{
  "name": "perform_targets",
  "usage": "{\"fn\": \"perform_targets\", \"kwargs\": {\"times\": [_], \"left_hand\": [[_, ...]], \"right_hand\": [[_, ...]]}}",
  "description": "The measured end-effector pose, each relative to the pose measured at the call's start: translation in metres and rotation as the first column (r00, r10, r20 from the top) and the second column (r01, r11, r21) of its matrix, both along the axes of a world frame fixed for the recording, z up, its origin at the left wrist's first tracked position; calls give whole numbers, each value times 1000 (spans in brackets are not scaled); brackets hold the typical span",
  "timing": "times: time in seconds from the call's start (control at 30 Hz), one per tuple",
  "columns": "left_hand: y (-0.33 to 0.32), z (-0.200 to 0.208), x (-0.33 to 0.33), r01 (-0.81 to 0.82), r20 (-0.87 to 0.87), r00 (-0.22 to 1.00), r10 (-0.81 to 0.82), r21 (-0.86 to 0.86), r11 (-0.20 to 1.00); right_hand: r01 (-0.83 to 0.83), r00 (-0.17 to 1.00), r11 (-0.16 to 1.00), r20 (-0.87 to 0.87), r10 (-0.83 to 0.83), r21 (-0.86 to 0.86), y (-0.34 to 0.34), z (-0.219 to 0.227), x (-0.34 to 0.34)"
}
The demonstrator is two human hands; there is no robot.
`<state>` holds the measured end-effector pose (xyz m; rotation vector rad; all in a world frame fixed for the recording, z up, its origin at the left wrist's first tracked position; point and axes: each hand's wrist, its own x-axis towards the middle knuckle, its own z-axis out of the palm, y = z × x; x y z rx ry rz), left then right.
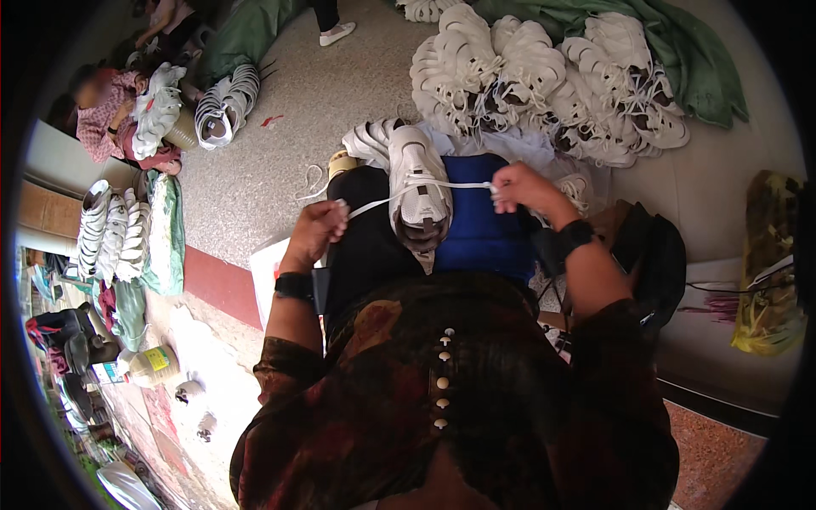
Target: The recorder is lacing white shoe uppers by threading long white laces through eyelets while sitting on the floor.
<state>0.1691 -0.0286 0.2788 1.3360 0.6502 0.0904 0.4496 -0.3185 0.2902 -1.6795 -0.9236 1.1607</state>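
Note:
A white and grey sneaker upper (412, 153) lies across my lap, between my black-covered thigh and a blue cloth (484, 229). A white shoelace (463, 184) runs over its top and stretches out to both sides. On the left, my left hand (320, 229) is closed in a pinch on one end of the lace. My right hand (524, 192) pinches the other end, a little higher and to the right. Both hands are clear of the sneaker itself. More white shoe uppers (371, 140) lie just beyond my knees.
Piles of laced white uppers (527, 72) lie ahead on the right beside green sacking (697, 76). At the far left a seated person (106, 115) handles similar pieces. More stacked uppers (110, 229) and a plastic jug (153, 363) are on the left. A yellow bag (769, 297) stands far right.

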Motion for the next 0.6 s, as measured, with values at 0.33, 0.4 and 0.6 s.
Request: {"fn": "perform_targets", "kwargs": {"times": [0.33,0.4,0.6], "left_hand": [[-41,-22,89,80,76,993,-94,170,982],[-43,-21,88,88,112,987,-115,219,972],[-42,-26,84,102,108,984,-141,308,946]], "right_hand": [[383,745,829,394,-538,407,90,-50,-49],[393,749,879,460,-477,271,90,-51,-46],[409,552,897,736,-391,169,97,-53,-51]]}}
